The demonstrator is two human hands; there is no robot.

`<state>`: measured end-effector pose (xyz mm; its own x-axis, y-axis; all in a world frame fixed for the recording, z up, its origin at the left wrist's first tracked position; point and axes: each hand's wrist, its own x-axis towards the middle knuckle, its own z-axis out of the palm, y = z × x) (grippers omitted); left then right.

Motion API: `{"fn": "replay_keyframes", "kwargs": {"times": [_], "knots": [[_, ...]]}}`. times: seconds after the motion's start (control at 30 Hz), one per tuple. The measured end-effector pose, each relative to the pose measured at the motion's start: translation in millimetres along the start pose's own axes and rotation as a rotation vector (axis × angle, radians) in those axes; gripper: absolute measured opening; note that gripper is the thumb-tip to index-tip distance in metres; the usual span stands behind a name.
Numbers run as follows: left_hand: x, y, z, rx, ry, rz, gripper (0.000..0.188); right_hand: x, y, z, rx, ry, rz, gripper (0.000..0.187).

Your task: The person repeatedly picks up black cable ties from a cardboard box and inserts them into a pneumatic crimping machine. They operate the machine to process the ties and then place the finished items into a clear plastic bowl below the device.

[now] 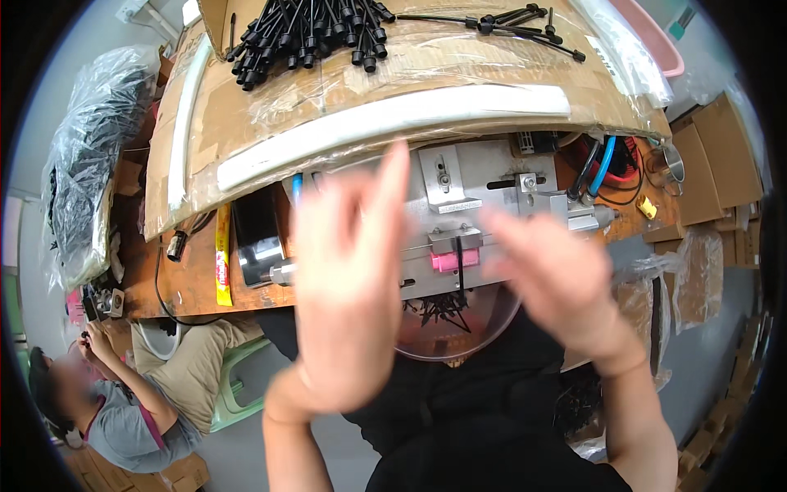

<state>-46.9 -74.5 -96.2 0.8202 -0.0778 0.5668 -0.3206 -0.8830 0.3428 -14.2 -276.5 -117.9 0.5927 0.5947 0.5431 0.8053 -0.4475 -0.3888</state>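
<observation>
Both my hands are raised over a metal fixture (418, 271) at the table's near edge, smeared by motion. My left hand (348, 295) is over its left part, one finger stretched toward the cardboard; the other fingers are too blurred to read. My right hand (557, 275) is right of a pink block (443, 261), its fingertips blurred beside it. A thin black strip (461, 275) hangs across the small metal clamp block (456, 239) and down past the pink block. Below it, a clear round bowl (459, 354) holds many thin black pieces (440, 308).
A cardboard sheet (459, 70) bears a pile of black rods with capped ends (311, 33). A black phone (256, 238) and a yellow packet (223, 258) lie at left. Blue tubing (605, 164) is at right. A seated person (139, 410) works at lower left.
</observation>
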Motion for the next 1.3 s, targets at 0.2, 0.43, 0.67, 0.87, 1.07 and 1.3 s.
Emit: {"fn": "replay_keyframes", "kwargs": {"times": [0.2,0.43,0.67,0.87,1.07,1.3], "knots": [[144.5,-56.3,34.8,0.233,0.129,0.281,0.012,144.0,99.8,-25.6,-0.61,0.239,-0.102,0.018],[158.5,-83.3,34.7,0.252,-0.22,0.271,0.013,165.1,94.7,-30.0,-0.589,-0.194,0.284,0.017],[106.3,-64.1,-2.8,-0.108,-0.278,0.228,0.017,147.0,100.5,-40.9,-0.385,-0.084,0.304,0.015],[47.7,-38.9,3.7,0.01,0.052,0.183,0.018,130.2,113.1,-42.2,-0.429,0.162,0.028,0.019],[-74.9,21.6,33.6,-0.047,-0.154,0.047,0.06,121.3,24.5,-69.1,-0.363,0.037,0.533,0.022],[-50.0,14.9,34.3,-0.047,0.029,0.044,0.068,119.0,54.6,-49.7,-0.228,0.154,0.12,0.014]]}}
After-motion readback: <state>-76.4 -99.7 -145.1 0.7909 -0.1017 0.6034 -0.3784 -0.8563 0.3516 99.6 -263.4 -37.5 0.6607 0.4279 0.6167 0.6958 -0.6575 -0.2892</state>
